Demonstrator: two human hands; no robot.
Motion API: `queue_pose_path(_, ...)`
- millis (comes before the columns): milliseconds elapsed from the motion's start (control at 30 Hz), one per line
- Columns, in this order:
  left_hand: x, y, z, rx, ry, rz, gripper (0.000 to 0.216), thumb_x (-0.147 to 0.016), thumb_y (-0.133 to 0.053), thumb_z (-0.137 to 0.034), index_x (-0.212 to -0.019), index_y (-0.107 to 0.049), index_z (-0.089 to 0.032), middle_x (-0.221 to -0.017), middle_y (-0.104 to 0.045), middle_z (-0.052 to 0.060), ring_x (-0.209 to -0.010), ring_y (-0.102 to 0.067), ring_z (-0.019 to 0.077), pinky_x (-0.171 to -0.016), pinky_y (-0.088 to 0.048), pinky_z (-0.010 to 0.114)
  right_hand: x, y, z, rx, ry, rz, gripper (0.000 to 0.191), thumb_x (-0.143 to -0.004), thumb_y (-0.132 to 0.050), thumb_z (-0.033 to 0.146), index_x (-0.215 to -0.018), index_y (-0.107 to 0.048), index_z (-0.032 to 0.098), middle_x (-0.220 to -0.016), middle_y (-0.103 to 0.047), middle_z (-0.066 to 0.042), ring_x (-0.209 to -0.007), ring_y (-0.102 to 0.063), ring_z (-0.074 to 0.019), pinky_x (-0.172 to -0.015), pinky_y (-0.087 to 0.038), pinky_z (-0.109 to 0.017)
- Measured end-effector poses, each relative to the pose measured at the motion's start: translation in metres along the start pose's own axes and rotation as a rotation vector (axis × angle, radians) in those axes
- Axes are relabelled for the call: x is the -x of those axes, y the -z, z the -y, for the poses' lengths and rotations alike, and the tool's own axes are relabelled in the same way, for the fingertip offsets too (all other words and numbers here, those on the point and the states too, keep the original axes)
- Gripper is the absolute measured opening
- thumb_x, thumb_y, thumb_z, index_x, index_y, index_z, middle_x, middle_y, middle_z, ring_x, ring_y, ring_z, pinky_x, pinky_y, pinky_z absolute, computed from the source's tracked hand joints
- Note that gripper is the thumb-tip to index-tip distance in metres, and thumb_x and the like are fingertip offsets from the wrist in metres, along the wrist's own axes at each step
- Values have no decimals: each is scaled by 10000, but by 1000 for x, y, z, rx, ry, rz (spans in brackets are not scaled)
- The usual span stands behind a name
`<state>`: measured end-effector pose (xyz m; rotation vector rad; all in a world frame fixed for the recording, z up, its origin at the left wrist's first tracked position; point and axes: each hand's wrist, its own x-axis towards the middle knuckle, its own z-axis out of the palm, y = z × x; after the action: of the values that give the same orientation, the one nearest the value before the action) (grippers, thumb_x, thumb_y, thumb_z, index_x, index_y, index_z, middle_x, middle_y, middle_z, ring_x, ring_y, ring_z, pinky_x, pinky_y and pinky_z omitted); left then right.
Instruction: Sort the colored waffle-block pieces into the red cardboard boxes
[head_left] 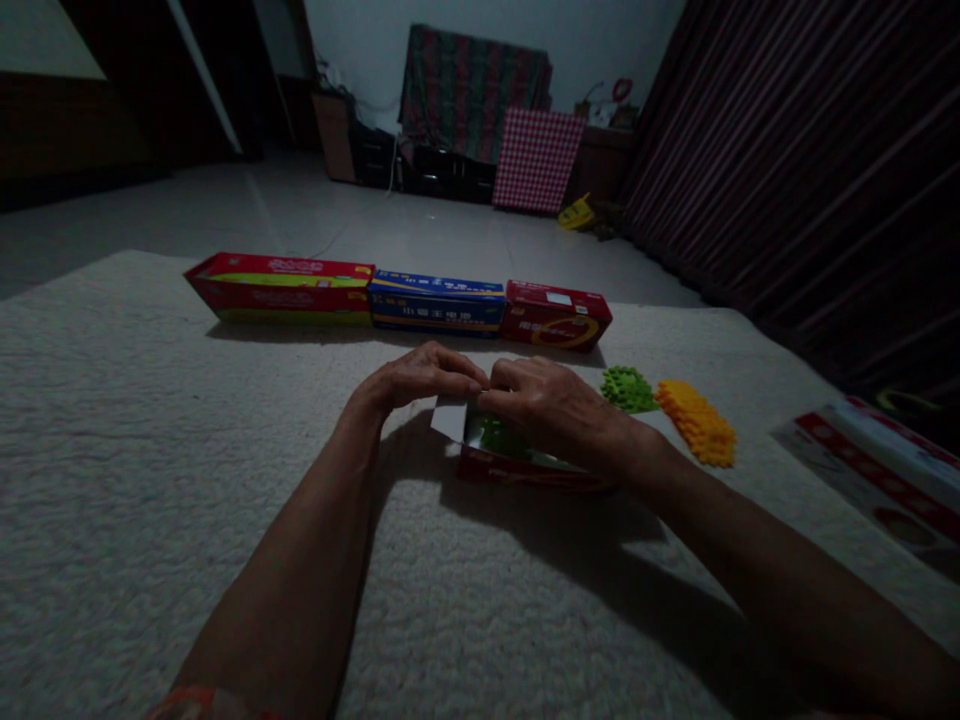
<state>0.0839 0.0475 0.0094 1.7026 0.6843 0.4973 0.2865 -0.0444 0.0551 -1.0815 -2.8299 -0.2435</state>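
Observation:
A small red cardboard box (pixel 536 472) sits open on the pale quilted cover, with white inner sides. Inside it, partly hidden by my right hand, lie green pieces (pixel 499 436). A white end flap (pixel 448 418) sticks out to the left. My left hand (pixel 431 373) is closed at the box's far left corner, thumb and fingers together on its edge. My right hand (pixel 536 395) reaches over the box with curled fingers, meeting the left fingertips; what those fingers grip is hidden. Right of the box are bumpy green pieces (pixel 628 389) and a row of orange pieces (pixel 697 422).
Beyond my hands, a red and green box (pixel 289 290), a blue box (pixel 438 302) and a dark red box (pixel 556 315) stand end to end. At the right edge lies a red and white package (pixel 885 470). A dark curtain (pixel 795 170) hangs behind.

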Motion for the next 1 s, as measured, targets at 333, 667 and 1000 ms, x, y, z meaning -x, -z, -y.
queue_pose_path(333, -2, 1, 7, -16, -3, -23, 274, -685, -778, -350, -906, -817, -193, -944, -781, 68, -912, -678, 223, -837, -521, 360, 12, 10, -3, -147, -3, 45, 250, -972, -502, 159, -820, -700, 188, -807, -561, -37, -685, -442, -143, -623, -290, -290)
queue_pose_path(667, -3, 4, 16, 37, -23, -27, 289, -691, -791, -368, -917, -824, -190, -941, -785, 80, -923, -681, 228, -837, -518, 350, 10, 1, -3, -89, 28, 46, 224, -943, -541, 143, -821, -717, 206, -793, -556, -29, -710, -456, -157, -636, -285, -294)
queue_pose_path(1000, -4, 4, 18, 41, -11, -35, 274, -700, -781, -358, -923, -823, -204, -962, -782, 73, -913, -664, 205, -817, -503, 333, 37, 11, -4, -99, -127, -197, 245, -982, -486, 194, -1102, -699, 190, -885, -604, -64, -769, -534, -171, -680, -406, -301)
